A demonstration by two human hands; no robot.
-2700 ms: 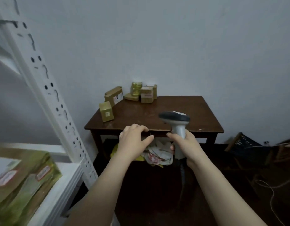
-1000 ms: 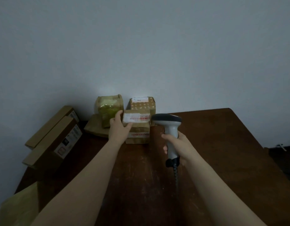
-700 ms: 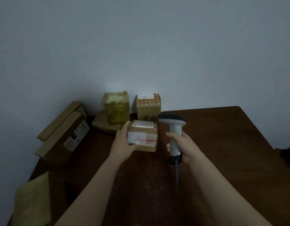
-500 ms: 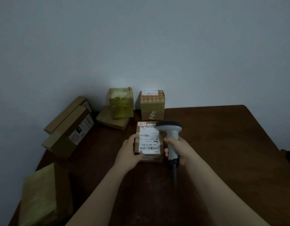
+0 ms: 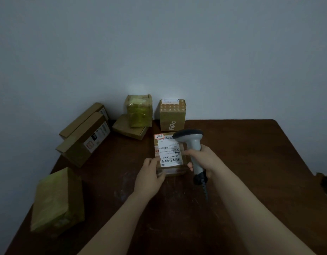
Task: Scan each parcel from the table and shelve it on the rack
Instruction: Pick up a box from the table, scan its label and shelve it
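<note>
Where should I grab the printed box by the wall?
From above, hold the printed box by its left and right faces near the top. It stands upright; the wall blocks its back, and a gap parts it from the wrapped parcel.

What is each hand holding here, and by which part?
The left hand grips the small brown white-labelled cardboard parcel at its near left corner; the right hand holds the grey barcode scanner by its handle.

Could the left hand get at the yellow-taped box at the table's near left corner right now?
Probably not at once: the left hand holds the small labelled cardboard parcel. Nothing lies between it and the yellow-taped box, though.
</note>
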